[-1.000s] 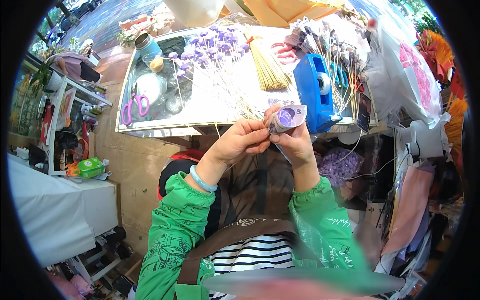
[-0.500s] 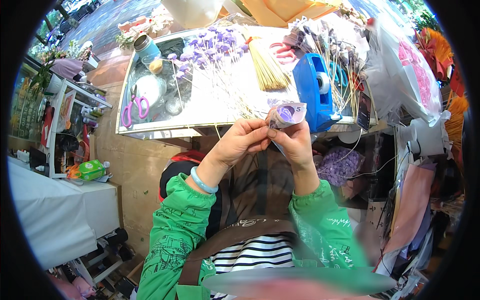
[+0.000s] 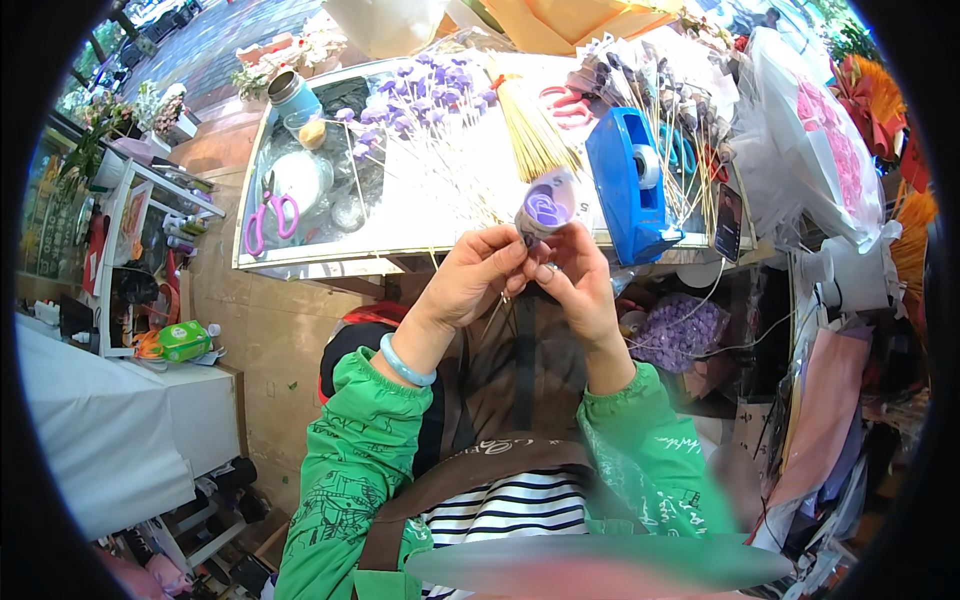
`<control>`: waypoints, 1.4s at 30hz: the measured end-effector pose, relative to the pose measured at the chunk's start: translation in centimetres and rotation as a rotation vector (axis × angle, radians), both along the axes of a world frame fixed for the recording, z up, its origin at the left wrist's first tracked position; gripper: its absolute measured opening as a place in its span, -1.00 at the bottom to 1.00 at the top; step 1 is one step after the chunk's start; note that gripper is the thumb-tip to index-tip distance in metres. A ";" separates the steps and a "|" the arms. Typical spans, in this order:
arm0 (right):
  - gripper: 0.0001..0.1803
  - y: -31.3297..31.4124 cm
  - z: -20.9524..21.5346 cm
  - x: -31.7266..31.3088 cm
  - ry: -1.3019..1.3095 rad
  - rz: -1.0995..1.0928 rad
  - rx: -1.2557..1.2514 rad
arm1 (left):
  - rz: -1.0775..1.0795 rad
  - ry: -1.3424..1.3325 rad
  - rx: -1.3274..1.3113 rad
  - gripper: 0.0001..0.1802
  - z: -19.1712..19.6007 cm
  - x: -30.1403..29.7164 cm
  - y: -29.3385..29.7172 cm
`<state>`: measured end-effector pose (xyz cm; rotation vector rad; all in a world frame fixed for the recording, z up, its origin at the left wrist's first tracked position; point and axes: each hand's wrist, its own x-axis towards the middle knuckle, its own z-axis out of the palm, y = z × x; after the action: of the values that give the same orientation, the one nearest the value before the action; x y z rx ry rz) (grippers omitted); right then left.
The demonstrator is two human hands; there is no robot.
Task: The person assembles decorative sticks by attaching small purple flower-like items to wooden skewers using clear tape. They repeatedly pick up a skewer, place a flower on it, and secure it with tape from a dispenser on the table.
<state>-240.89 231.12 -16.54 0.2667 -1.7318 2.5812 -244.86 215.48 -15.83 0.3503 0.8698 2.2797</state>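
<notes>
Both my hands meet just in front of the table edge around a small purple rose (image 3: 546, 207) wrapped in clear film on a thin stick. My left hand (image 3: 478, 278) pinches the stem under the flower from the left. My right hand (image 3: 575, 275) grips it from the right, fingers curled at the base. A pale blue bangle sits on my left wrist. On the white table (image 3: 440, 225) behind lie several purple roses on sticks (image 3: 425, 95) and a bundle of bamboo skewers (image 3: 528, 135).
A blue tape dispenser (image 3: 625, 185) stands at the table's right. Pink scissors (image 3: 262, 215), a glass bowl and a blue can (image 3: 293, 95) lie on the left. Wrapped sticks and paper crowd the right side. A white-covered stand (image 3: 100, 430) and a shelf are at my left.
My hands have shifted slightly with the wrapped rose, which stays held between them near the table edge; the flower has turned a little.
</notes>
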 end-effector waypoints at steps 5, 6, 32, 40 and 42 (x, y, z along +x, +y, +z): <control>-0.62 -0.9 -2.3 2.8 -0.062 0.169 0.363 | 0.030 -0.014 0.062 -0.77 0.2 -0.4 -0.4; -0.69 -1.2 -2.8 3.4 -0.038 0.179 0.469 | 0.016 -0.027 0.091 -0.77 0.2 -0.5 -0.4; -0.85 -4.1 -5.2 7.7 -0.008 0.310 0.532 | 0.601 0.442 -0.557 -0.68 0.3 0.1 0.4; -0.74 -0.2 -1.3 5.5 -0.090 -0.272 0.282 | 0.369 1.198 -0.966 -0.83 -0.3 1.4 2.0; -0.69 3.8 0.2 3.6 0.019 -0.457 0.250 | 0.270 1.363 -1.056 -0.80 -0.5 1.8 2.2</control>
<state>-237.25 234.96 -16.29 -0.0943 -1.8466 2.0424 -243.08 217.71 -16.37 1.3260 2.6615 1.1694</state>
